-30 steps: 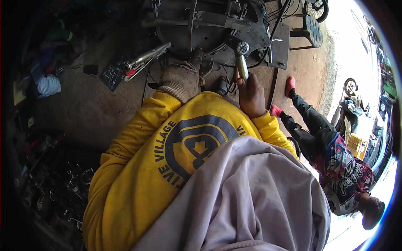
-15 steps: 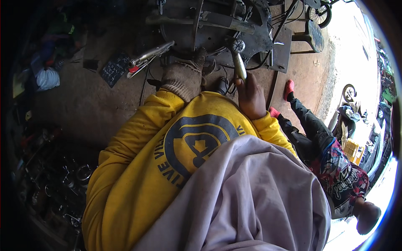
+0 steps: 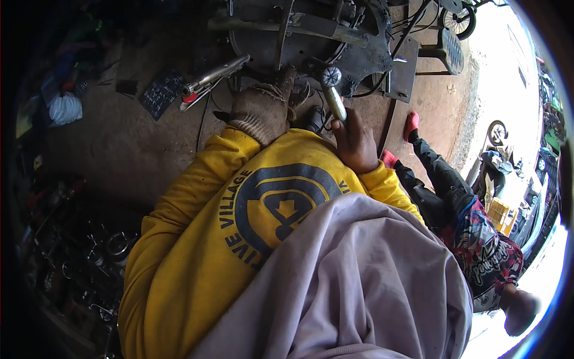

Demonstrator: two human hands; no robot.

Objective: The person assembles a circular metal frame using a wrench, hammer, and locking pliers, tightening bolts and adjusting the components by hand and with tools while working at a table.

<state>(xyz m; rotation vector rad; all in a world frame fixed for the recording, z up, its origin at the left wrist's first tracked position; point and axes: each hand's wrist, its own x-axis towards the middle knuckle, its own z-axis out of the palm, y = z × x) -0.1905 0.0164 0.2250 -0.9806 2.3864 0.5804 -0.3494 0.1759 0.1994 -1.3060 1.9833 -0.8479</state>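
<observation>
My left hand (image 3: 260,112), in a dirty knitted work glove, is closed at the lower end of a flat metal bar (image 3: 283,39). That bar stands across a dark metal workpiece (image 3: 257,45) at the top of the view. The glove hides just how the fingers meet the bar. Bare and wrapped round a shiny tubular handle, my right hand (image 3: 357,142) holds a hammer (image 3: 335,99). Its dark head points left, close to the bar's lower end and just short of the workpiece in this view; I cannot tell whether they touch.
Silver locking pliers (image 3: 215,78) with a red part lie left of the glove. A dark marked sheet (image 3: 162,94) is on the floor. Right stand a metal plate (image 3: 402,69) and a chair (image 3: 445,51). A person (image 3: 460,203) is close by my right. Metal parts (image 3: 89,257) crowd the lower left.
The hammer has swung left and slightly down toward me, along with my right hand. My gloved left hand stays nearly in place at the bar.
</observation>
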